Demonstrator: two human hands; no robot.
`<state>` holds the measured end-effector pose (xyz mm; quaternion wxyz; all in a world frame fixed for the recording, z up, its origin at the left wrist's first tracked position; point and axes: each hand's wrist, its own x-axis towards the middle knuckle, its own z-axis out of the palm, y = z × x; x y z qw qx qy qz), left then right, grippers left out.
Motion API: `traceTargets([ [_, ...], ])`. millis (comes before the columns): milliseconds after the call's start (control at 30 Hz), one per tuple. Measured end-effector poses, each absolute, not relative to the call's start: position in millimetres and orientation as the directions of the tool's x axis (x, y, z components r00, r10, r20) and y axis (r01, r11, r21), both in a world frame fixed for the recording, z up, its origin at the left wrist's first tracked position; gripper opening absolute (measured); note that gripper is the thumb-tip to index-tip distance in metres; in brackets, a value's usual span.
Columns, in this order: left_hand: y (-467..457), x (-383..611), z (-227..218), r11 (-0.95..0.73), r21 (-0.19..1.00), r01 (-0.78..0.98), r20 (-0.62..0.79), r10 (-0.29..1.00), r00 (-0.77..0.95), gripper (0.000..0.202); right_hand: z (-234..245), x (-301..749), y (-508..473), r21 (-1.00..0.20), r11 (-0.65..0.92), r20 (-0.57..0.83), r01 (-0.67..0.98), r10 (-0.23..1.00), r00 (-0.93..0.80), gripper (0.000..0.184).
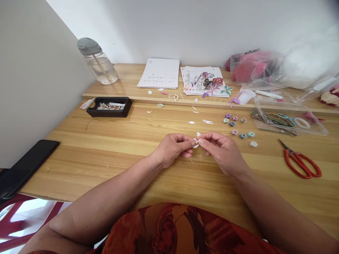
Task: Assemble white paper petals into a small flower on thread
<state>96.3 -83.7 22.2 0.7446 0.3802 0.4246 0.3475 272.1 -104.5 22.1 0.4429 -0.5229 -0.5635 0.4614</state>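
Observation:
Over the middle of the wooden table (106, 155), my left hand (173, 149) and my right hand (221, 150) meet fingertip to fingertip. Both pinch a small white paper piece (196, 143) between thumb and fingers. Another tiny white scrap (198, 134) lies just behind them. Small rolled paper coils (238, 127) in purple, blue and teal lie to the right of my right hand.
Red scissors (302, 163) lie at the right. A clear tray of tools (288, 120), a black tray of beads (109, 106), a water bottle (99, 63), white sheets (160, 73), paper flowers (209, 84) and plastic bags (254, 65) stand behind. A black phone (23, 165) lies at the left edge.

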Motion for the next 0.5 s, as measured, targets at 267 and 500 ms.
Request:
traceTargets([
  [267,-83.1,95.5,19.0,0.480,0.845,-0.234,-0.365,0.839,0.404,0.031,19.7,270.9,-105.3,-0.975,0.042,0.032,0.217,0.998,-0.047,0.023],
  [500,-81.9,97.1,23.3,0.547,0.787,-0.284,-0.416,0.812,0.409,0.028,22.0,270.3,-104.8,-0.985,-0.002,-0.008,0.175,0.999,-0.036,0.023],
])
